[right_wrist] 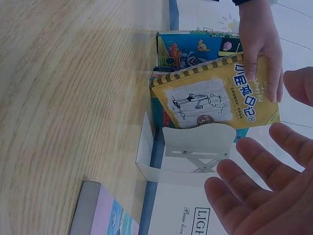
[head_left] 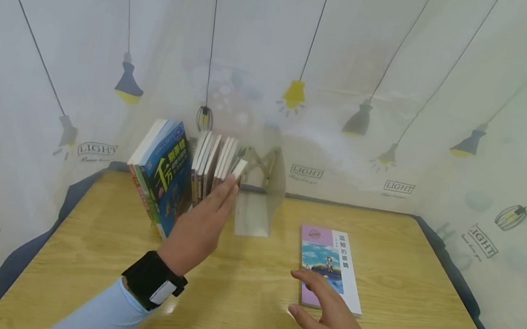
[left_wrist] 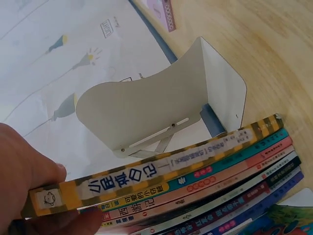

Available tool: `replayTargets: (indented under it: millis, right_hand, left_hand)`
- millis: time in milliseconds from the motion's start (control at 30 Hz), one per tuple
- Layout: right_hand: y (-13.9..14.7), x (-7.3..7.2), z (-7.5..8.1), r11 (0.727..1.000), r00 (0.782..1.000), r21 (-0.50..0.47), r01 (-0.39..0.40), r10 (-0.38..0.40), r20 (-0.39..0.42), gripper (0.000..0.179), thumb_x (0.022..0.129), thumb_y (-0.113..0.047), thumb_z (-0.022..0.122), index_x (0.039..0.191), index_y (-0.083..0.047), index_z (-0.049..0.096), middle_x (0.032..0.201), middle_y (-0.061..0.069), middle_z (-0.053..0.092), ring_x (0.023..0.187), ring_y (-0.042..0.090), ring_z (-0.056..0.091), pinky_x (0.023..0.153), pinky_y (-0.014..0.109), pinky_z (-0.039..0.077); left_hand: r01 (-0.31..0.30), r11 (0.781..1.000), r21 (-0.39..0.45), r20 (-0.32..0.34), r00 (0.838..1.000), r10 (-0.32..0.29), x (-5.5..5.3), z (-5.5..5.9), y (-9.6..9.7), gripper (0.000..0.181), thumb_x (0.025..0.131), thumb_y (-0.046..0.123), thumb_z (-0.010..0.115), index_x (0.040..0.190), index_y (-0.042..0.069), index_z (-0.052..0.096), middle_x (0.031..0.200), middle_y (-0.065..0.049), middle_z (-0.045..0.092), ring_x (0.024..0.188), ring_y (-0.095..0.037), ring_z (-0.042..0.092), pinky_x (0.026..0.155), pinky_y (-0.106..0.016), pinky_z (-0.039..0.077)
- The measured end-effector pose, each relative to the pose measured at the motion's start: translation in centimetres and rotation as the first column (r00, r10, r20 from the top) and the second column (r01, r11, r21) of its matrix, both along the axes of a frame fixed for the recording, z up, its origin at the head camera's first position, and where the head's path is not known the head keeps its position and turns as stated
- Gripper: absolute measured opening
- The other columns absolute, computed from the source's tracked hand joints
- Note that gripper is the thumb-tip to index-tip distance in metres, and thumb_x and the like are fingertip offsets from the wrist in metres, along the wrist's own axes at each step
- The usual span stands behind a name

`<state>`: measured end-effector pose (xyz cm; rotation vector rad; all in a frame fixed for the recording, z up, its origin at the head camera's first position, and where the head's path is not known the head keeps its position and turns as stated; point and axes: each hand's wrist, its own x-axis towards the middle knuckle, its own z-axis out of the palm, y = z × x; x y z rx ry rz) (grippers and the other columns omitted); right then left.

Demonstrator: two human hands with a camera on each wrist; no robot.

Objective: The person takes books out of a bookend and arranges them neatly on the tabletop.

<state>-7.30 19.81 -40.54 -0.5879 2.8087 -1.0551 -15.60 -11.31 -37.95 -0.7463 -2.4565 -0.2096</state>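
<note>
My left hand (head_left: 200, 226) grips the top of a thin yellow book (right_wrist: 195, 98), thumb on one side and fingers on the other. This book leans at the right end of a row of upright books (left_wrist: 230, 188); its spine (left_wrist: 171, 166) carries a yellow and dark stripe pattern. Just right of it stands a white metal bookend (left_wrist: 146, 107) with a folding brace. Over the near part of the table, my right hand (head_left: 335, 320) has its fingers spread and holds nothing. It overlaps the lower edge of a pink and white book (head_left: 330, 260) lying flat, cover up.
Taller books with a blue cover (head_left: 170, 172) stand at the left end of the row. The wooden table (head_left: 243, 307) is bordered at the back by a pale curtain (head_left: 346, 52) printed with hanging lamps.
</note>
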Motion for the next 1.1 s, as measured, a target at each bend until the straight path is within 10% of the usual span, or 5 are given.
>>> replayTargets:
  millis: [100, 200, 367, 600, 1100]
  right_hand:
    - [0.1, 0.1, 0.2, 1.000, 1.000, 0.001, -0.008, 0.008, -0.026, 0.051, 0.098, -0.048, 0.062, 0.144, -0.031, 0.049, 0.144, -0.010, 0.052, 0.133, 0.020, 0.051, 0.102, 0.049, 0.050]
    - [0.1, 0.1, 0.3, 1.000, 1.000, 0.000, 0.003, -0.003, -0.005, 0.052, 0.097, -0.050, 0.062, 0.144, -0.032, 0.049, 0.144, -0.012, 0.051, 0.134, 0.018, 0.050, 0.103, 0.049, 0.049]
    - [0.2, 0.1, 0.2, 1.000, 1.000, -0.003, 0.007, -0.007, 0.028, 0.053, 0.096, -0.051, 0.062, 0.143, -0.033, 0.049, 0.144, -0.013, 0.051, 0.133, 0.017, 0.051, 0.104, 0.049, 0.049]
    - [0.4, 0.0, 0.0, 1.000, 0.999, -0.031, -0.001, 0.002, 0.041, 0.050, 0.097, -0.046, 0.064, 0.144, -0.035, 0.048, 0.144, -0.012, 0.050, 0.133, 0.020, 0.051, 0.103, 0.052, 0.048]
    - [0.3, -0.3, -0.9, 0.999, 0.999, -0.052, -0.002, 0.005, 0.048, 0.049, 0.098, -0.049, 0.061, 0.142, -0.032, 0.049, 0.141, -0.008, 0.053, 0.126, 0.024, 0.056, 0.100, 0.049, 0.051]
  left_hand:
    - [0.032, 0.999, 0.017, 0.039, 0.999, -0.033, 0.4, -0.1, -0.2, 0.078, 0.089, -0.017, 0.060, 0.157, -0.002, 0.026, 0.167, -0.014, 0.016, 0.151, -0.027, 0.028, 0.060, -0.025, 0.044]
    - [0.061, 0.998, 0.023, 0.039, 0.997, -0.062, 0.4, -0.5, -0.5, 0.081, 0.087, -0.018, 0.062, 0.157, 0.000, 0.025, 0.168, -0.013, 0.014, 0.151, -0.026, 0.027, 0.065, -0.026, 0.047]
    - [0.102, 0.994, 0.033, -0.050, 0.994, -0.101, 0.6, -1.8, -1.3, 0.074, 0.087, -0.017, 0.061, 0.154, -0.003, 0.033, 0.165, -0.017, 0.023, 0.149, -0.030, 0.031, 0.105, -0.036, 0.049]
    - [0.109, 0.991, -0.079, -0.207, 0.971, -0.124, 0.9, -2.4, -2.2, 0.052, 0.096, -0.012, 0.033, 0.148, -0.012, 0.037, 0.161, -0.024, 0.026, 0.149, -0.032, 0.030, 0.116, -0.040, 0.036]
    - [0.412, 0.904, 0.115, -0.108, 0.910, -0.401, 7.0, 1.4, -1.4, 0.046, 0.111, 0.010, 0.021, 0.148, -0.003, 0.044, 0.159, -0.015, 0.038, 0.134, -0.029, 0.053, 0.099, -0.026, 0.051]
